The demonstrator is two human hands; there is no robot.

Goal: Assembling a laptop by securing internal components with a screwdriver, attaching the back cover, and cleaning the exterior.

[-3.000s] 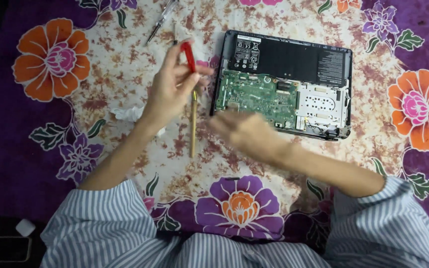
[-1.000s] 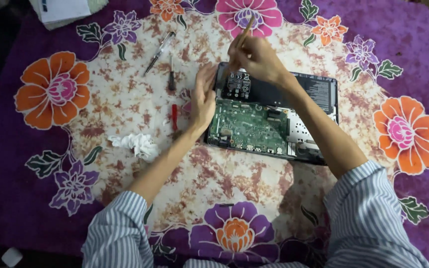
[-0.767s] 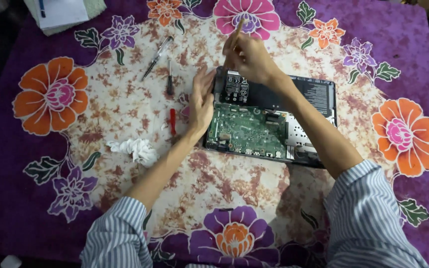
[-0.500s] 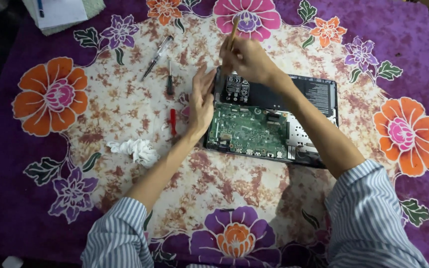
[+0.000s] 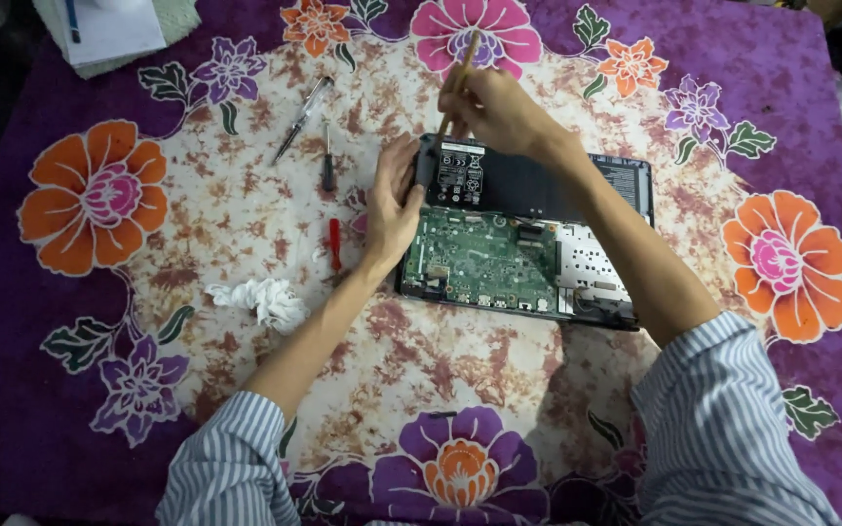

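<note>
floral cloth [image 5: 148, 409], laptop [image 5: 577, 282], screwdrivers [image 5: 334, 244], tissue [image 5: 260, 300]

A small rectangular white label [image 5: 461, 174] sits on the black battery [image 5: 538, 182] of the opened laptop, just beside the left hand's fingertips [image 5: 419, 156] and directly under the right hand's fingers [image 5: 470, 102]. A second pale label [image 5: 617, 174], narrow, lies farther along that battery, well away from both.

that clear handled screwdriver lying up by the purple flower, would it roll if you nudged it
Probably a little: the clear-handled screwdriver looks slim and round, lying loose on the flowered cloth. The soft cloth would likely stop it quickly. It seems light and stiff, so easy to lift, though its thin shaft offers little to pinch.
</note>
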